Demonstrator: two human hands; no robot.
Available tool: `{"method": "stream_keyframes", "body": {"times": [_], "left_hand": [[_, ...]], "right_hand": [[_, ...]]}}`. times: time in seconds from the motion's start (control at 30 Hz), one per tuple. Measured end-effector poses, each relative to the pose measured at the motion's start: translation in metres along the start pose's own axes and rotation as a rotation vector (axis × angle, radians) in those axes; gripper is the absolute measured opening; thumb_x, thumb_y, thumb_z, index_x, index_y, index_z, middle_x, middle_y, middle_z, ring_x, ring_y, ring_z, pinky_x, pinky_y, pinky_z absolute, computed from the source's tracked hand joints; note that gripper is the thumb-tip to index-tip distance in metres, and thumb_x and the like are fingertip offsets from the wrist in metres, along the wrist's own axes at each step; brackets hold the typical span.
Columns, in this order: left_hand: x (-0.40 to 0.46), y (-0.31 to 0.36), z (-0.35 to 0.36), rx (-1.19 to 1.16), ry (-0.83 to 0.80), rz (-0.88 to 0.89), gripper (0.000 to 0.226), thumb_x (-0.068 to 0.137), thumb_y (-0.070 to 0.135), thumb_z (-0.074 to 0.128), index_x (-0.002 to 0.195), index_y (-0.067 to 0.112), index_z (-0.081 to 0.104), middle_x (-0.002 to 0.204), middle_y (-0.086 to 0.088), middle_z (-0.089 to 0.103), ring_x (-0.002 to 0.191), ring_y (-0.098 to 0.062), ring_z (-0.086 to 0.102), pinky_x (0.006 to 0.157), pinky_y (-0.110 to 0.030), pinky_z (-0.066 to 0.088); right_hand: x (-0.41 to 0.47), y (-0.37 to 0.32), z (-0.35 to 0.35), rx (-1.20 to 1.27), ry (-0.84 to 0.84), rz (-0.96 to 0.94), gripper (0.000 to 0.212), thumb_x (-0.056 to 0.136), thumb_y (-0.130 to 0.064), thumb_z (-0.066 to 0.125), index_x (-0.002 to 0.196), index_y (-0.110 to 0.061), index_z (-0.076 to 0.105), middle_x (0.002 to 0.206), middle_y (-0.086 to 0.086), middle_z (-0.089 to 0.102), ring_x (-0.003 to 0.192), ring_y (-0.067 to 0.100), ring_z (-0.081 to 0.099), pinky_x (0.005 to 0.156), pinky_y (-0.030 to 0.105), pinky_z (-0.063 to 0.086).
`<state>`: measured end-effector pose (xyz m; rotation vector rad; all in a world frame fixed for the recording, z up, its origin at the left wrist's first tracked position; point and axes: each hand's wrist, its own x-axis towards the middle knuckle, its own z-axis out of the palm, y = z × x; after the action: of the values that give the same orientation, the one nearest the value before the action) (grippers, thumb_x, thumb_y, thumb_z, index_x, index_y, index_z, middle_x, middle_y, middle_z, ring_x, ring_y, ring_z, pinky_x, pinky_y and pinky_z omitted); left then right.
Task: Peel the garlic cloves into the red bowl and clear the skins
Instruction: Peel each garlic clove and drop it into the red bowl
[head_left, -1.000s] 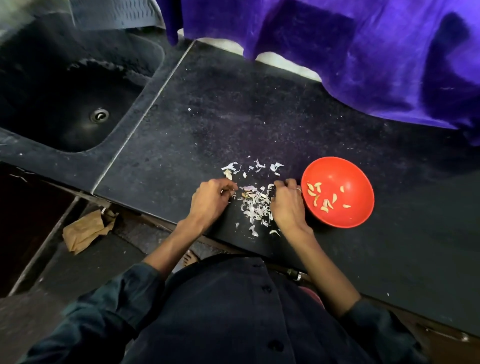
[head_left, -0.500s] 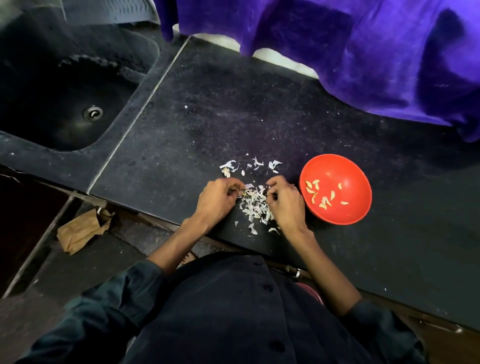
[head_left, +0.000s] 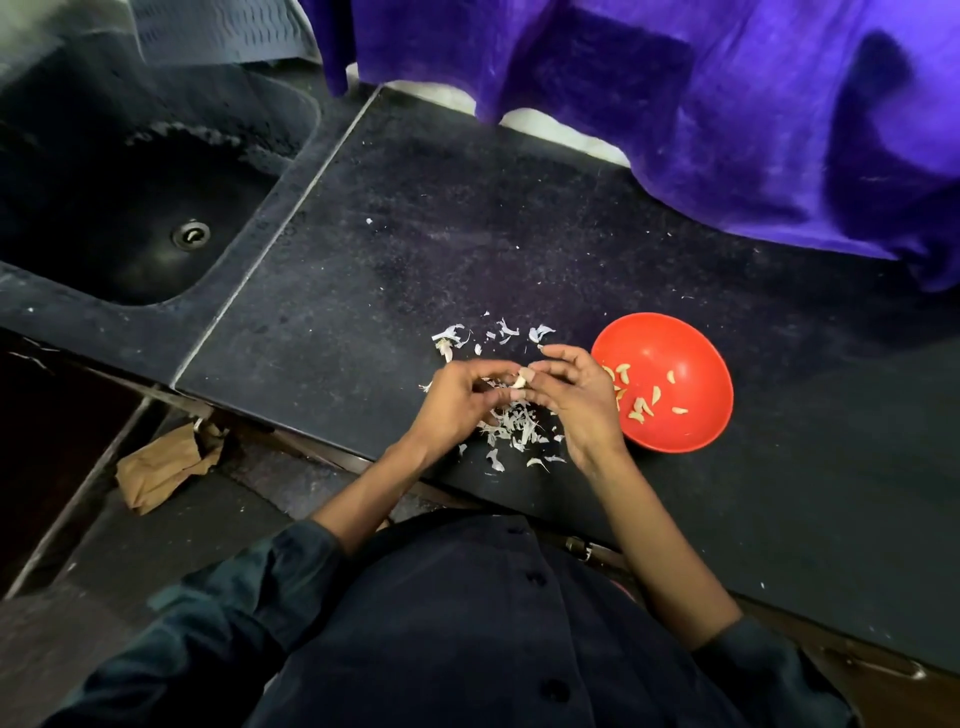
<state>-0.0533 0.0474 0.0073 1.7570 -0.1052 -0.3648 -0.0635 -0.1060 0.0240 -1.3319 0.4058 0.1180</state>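
Observation:
A pale garlic clove (head_left: 520, 381) is pinched between the fingertips of my left hand (head_left: 457, 402) and my right hand (head_left: 576, 397), a little above the black counter. Under and around both hands lies a scatter of white garlic skins (head_left: 511, 428), with more loose skins (head_left: 493, 332) just beyond. The red bowl (head_left: 691, 343) stands right of my right hand and holds several peeled cloves (head_left: 641, 397).
The black stone counter (head_left: 467, 234) runs back to a purple cloth (head_left: 701, 104) hanging over its far edge. A dark sink (head_left: 130, 208) with a drain sits at the left. A crumpled brown paper bag (head_left: 166, 462) lies on the floor below the counter's front edge.
Both hands have lifted off the skin pile and come together, now pinching a clove between them. The bowl has not moved.

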Motion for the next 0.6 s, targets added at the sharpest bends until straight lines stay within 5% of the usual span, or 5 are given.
{"method": "stream_keyframes", "body": {"times": [0.2, 0.6], "left_hand": [[-0.004, 0.008, 0.004, 0.031, 0.129, 0.03, 0.012, 0.081, 0.009, 0.075, 0.087, 0.019, 0.073, 0.077, 0.006, 0.072, 0.067, -0.008, 0.068, 0.056, -0.026, 0.058], [-0.009, 0.015, 0.003, 0.418, 0.138, 0.164, 0.011, 0.083, 0.024, 0.075, 0.092, 0.018, 0.076, 0.085, 0.005, 0.073, 0.073, -0.012, 0.065, 0.07, -0.038, 0.056]], "right_hand": [[-0.007, -0.002, -0.003, 0.058, -0.039, -0.002, 0.021, 0.087, 0.004, 0.064, 0.106, -0.004, 0.063, 0.087, 0.01, 0.066, 0.081, 0.018, 0.068, 0.078, 0.034, 0.059], [-0.016, -0.012, -0.009, -0.265, -0.132, -0.075, 0.009, 0.089, -0.001, 0.063, 0.092, -0.007, 0.07, 0.075, 0.002, 0.068, 0.067, 0.005, 0.061, 0.063, 0.021, 0.056]]}}
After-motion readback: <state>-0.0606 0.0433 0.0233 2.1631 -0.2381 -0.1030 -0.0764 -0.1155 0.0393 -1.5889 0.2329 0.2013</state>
